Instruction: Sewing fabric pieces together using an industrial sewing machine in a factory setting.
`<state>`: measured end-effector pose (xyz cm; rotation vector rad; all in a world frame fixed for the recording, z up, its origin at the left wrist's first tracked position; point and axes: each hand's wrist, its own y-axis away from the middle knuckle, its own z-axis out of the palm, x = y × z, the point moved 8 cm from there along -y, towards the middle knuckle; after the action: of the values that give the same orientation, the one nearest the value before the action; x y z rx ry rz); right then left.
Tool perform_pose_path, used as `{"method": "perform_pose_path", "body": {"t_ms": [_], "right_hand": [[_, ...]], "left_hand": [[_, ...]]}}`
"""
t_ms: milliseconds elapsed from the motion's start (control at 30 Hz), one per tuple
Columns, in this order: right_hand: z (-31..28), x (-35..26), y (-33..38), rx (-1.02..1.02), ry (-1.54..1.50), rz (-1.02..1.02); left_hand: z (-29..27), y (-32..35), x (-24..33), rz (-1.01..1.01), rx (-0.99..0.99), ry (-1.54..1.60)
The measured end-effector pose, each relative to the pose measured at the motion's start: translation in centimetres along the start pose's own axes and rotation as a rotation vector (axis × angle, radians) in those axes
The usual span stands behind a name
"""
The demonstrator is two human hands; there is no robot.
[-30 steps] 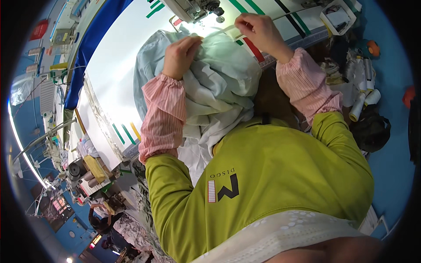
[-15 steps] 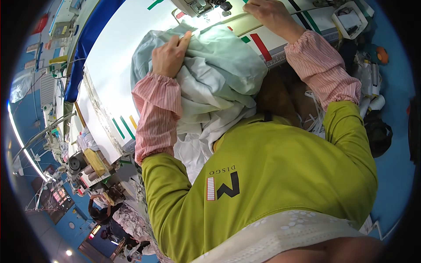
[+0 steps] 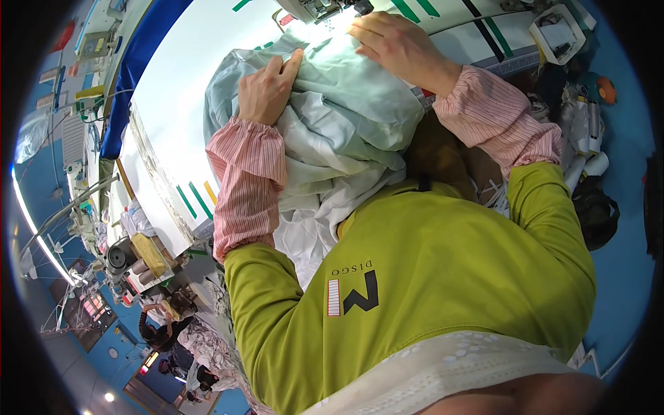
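Observation:
A bunched pale green and white cloth [image 3: 346, 114] lies on the front of a white sewing table [image 3: 183, 90] and hangs over its edge onto my lap. My left hand [image 3: 266, 90] grips the cloth at its left part, fingers curled and one finger stretched toward the machine. Close to the brightly lit sewing machine head [image 3: 315, 8], my right hand [image 3: 401, 48] has its fingers together on the cloth's far edge. Glare and the hand itself partly hide the fingertips and the needle area.
Green and black tape strips [image 3: 484, 31] mark the tabletop, with a ruler [image 3: 515, 64] along its front edge. A white tray [image 3: 557, 33] holds small items at the right. Other workers [image 3: 162, 332] and machines are at the lower left.
My right hand has moved left, from the table right of the machine head to the cloth's edge beside it. My left hand has hardly moved.

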<state>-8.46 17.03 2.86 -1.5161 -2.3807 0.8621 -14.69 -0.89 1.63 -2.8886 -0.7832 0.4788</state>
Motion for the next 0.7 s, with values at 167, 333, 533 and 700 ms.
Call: {"method": "perform_pose_path", "body": {"t_ms": [167, 333, 533, 700], "right_hand": [[1.1, -0.2, 0.6, -0.052, 0.075, 0.058], [0.6, -0.3, 0.1, -0.065, 0.095, 0.102], [-1.2, 0.3, -0.2, -0.019, -0.064, 0.157], [-1.3, 1.1, 0.2, -0.027, -0.025, 0.288]], "left_hand": [[0.1, 0.1, -0.1, -0.006, 0.005, 0.059], [0.3, -0.1, -0.4, -0.013, 0.012, 0.012], [0.5, -0.2, -0.9, -0.079, 0.019, -0.004], [0.8, -0.2, -1.0, -0.105, -0.014, -0.004]]}}
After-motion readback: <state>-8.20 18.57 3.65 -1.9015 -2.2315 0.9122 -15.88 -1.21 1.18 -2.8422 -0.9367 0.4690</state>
